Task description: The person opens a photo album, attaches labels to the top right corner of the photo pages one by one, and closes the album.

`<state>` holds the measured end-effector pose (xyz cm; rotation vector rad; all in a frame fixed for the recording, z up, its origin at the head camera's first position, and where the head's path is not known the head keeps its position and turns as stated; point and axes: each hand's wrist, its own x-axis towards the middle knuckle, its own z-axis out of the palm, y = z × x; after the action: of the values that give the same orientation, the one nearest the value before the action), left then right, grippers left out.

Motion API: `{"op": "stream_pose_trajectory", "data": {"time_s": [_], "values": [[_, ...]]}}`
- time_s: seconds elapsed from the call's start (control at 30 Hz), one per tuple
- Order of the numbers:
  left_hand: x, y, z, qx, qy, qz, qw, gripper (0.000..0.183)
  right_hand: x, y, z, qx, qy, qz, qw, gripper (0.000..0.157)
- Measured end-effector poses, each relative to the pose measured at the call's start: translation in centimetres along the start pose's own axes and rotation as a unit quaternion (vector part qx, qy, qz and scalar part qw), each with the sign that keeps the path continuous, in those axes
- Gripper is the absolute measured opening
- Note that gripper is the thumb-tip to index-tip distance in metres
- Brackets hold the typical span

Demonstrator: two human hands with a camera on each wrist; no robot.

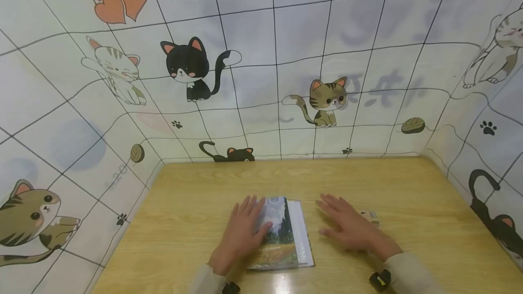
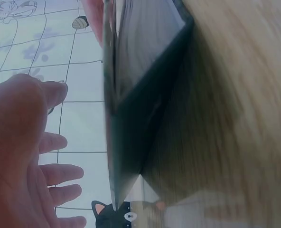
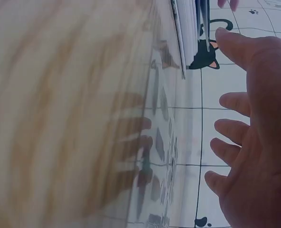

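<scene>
A photo album [image 1: 278, 239] with a landscape picture on its cover lies on the wooden table, its white inner pages [image 1: 301, 235] showing past the cover's right side. Over the album's left part is my left hand [image 1: 244, 230], fingers spread and straight; contact with the cover is hard to make out. In the left wrist view the album's dark spine [image 2: 140, 128] stands near that hand. To the right of the album, my right hand [image 1: 347, 226] hovers above the table with fingers extended and nothing in them. Partly behind it lies a small printed card [image 1: 371, 217].
The wooden table [image 1: 184, 203] reaches back to a wall [image 1: 253, 90] covered in cat drawings and grid lines. Similar side walls stand at left and right. Each wrist wears a dark strapped device [image 1: 381, 280].
</scene>
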<state>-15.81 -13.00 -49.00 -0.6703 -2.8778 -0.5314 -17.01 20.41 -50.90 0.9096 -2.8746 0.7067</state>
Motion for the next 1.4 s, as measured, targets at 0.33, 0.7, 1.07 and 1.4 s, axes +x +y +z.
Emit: {"op": "stream_pose_trajectory", "data": {"time_s": [0.33, 0.7, 1.07, 1.4], "values": [[0.0, 0.9, 0.5, -0.015, -0.011, -0.007, 0.9998, 0.067, 1.1, -0.9, 0.9, 0.003, -0.002, -0.053, 0.999, 0.075], [0.1, 2.3, 0.9, -0.012, -0.020, -0.002, 0.9997, 0.067, 1.8, -2.0, 1.5, -0.003, -0.026, -0.062, 0.998, 0.080], [0.4, 3.6, 1.9, -0.001, -0.033, -0.020, 0.9992, 0.072, 2.6, -3.1, 1.5, 0.013, -0.077, -0.045, 0.996, 0.081], [0.3, 5.9, 2.3, -0.016, -0.039, -0.061, 0.9972, 0.077, 3.0, -3.8, 1.9, 0.023, -0.111, -0.032, 0.993, 0.081]]}}
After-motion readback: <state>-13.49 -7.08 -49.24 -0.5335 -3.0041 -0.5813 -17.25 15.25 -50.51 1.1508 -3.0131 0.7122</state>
